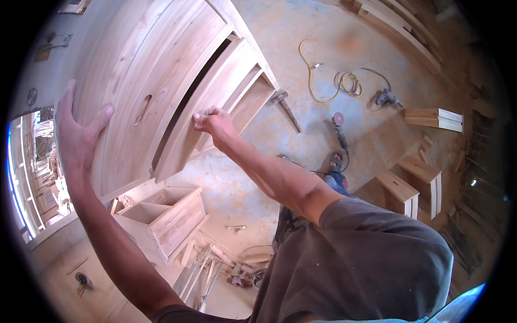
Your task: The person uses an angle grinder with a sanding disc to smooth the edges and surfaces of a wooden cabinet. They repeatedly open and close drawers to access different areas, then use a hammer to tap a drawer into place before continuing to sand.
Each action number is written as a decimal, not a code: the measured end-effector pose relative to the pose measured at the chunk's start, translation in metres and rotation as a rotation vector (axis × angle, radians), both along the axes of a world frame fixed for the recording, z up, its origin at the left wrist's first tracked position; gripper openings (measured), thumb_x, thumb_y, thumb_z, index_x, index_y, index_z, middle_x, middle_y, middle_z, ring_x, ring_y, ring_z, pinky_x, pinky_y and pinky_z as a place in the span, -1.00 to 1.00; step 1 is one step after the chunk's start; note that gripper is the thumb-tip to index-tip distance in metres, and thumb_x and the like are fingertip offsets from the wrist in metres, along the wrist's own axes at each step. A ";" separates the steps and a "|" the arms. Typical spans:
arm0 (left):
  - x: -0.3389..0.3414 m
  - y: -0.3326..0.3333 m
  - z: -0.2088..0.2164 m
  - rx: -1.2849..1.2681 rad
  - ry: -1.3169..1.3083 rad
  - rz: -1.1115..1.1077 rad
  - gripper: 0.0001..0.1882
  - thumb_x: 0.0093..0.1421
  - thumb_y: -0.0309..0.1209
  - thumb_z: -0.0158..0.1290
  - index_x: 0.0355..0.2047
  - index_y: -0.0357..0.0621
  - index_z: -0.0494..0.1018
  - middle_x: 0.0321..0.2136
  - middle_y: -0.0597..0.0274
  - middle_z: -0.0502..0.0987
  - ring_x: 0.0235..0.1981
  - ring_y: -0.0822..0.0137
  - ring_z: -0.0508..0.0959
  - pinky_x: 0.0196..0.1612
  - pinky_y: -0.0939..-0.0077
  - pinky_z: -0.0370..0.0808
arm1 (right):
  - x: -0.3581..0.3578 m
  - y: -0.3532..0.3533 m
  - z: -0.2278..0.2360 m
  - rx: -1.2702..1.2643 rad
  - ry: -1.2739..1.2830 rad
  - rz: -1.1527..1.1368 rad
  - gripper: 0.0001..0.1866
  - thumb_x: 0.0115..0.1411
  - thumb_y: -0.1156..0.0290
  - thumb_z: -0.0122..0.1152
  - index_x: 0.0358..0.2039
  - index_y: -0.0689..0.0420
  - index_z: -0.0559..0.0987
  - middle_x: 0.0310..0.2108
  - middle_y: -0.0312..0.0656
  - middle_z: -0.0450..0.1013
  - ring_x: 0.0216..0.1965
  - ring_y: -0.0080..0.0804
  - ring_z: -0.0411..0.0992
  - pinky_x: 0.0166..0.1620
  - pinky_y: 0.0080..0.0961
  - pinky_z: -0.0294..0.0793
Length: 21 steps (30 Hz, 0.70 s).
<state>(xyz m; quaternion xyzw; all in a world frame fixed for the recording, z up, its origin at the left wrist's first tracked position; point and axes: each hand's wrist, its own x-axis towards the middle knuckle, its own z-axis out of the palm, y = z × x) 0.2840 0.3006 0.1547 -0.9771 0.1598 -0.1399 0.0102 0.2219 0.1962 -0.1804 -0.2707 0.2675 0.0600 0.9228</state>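
Observation:
A pale wooden cabinet (124,64) with several drawers fills the upper left. My left hand (81,134) lies spread against its left part, fingers apart and thumb stretched out. One drawer (188,121) stands partly out, with a dark gap along its upper edge. Curled fingers of my right hand (215,121) are at the front of this drawer; whether they hook into a slot is hidden. The drawer front beside it has an oval handle slot (142,110).
A wooden box with compartments (180,229) stands lower left. On the floor lie a hammer (288,111), a coiled yellow hose (349,85), a power drill (386,98) and an angle grinder (339,124). Loose drawers (397,188) stand at right; boards (401,32) lie far right.

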 end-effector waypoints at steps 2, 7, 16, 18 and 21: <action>0.002 -0.002 0.001 -0.006 0.010 -0.011 0.02 -0.01 -0.05 0.36 0.41 -0.17 0.21 0.37 -0.10 0.27 0.37 -0.02 0.30 0.43 0.10 0.19 | 0.025 0.007 -0.005 0.012 0.007 -0.001 -0.73 0.13 0.57 0.43 -0.34 0.21 0.42 -0.38 -0.08 0.57 -0.40 -0.33 0.57 -0.28 -0.43 0.66; 0.000 0.001 0.003 -0.048 0.050 0.005 0.04 -0.03 -0.10 0.37 0.41 -0.21 0.20 0.35 -0.14 0.26 0.35 -0.04 0.32 0.41 0.13 0.20 | 0.043 0.010 0.008 -0.024 0.029 0.068 -0.78 0.13 0.59 0.41 -0.36 0.22 0.47 -0.39 -0.10 0.56 -0.42 -0.35 0.55 -0.28 -0.46 0.66; 0.008 -0.002 -0.002 -0.194 0.097 -0.041 -0.07 0.00 -0.20 0.39 0.33 -0.33 0.30 0.23 -0.07 0.41 0.24 0.07 0.42 0.31 0.25 0.31 | 0.038 0.004 -0.023 0.211 -0.066 0.024 -0.83 0.18 0.55 0.38 -0.27 0.25 0.55 -0.35 -0.15 0.54 -0.36 -0.39 0.54 -0.22 -0.44 0.61; 0.006 -0.005 -0.005 -0.226 0.119 -0.034 -0.11 0.01 -0.21 0.39 0.31 -0.33 0.32 0.19 -0.04 0.44 0.21 0.12 0.45 0.28 0.27 0.34 | 0.019 -0.004 -0.026 0.292 -0.078 0.016 -0.85 0.26 0.58 0.25 -0.16 0.29 0.54 -0.31 -0.16 0.56 -0.29 -0.37 0.55 -0.11 -0.43 0.61; 0.001 -0.001 0.002 -0.142 0.137 -0.054 -0.25 0.05 -0.25 0.38 0.22 -0.29 0.40 0.06 0.06 0.51 0.08 0.21 0.52 0.18 0.31 0.41 | -0.028 -0.005 -0.063 0.272 -0.008 0.103 -0.76 0.27 0.57 0.19 -0.05 0.27 0.56 -0.24 -0.15 0.57 -0.21 -0.32 0.56 -0.10 -0.39 0.60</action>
